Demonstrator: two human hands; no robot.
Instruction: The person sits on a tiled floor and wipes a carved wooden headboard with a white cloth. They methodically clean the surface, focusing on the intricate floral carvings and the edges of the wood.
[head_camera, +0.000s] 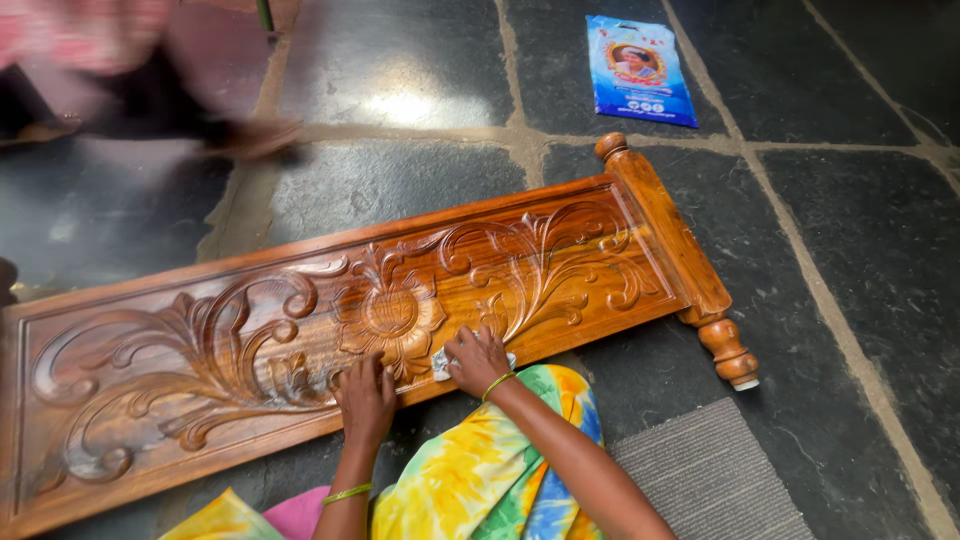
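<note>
A long carved wooden panel (520, 260) with a flower and scroll pattern and a turned post at its right end lies flat on the dark stone floor. My left hand (365, 392) rests flat, fingers spread, on the panel's lower rail below the carved flower. My right hand (476, 358) presses a small pale folded piece (441, 364), cloth or sandpaper, against the same lower rail just to the right. Both wrists wear thin green bangles.
A blue printed packet (640, 70) lies on the floor beyond the panel. A grey mat (710, 480) is at my lower right. Another person, blurred, moves at the upper left (150, 70). My lap is covered by bright multicoloured cloth (480, 480).
</note>
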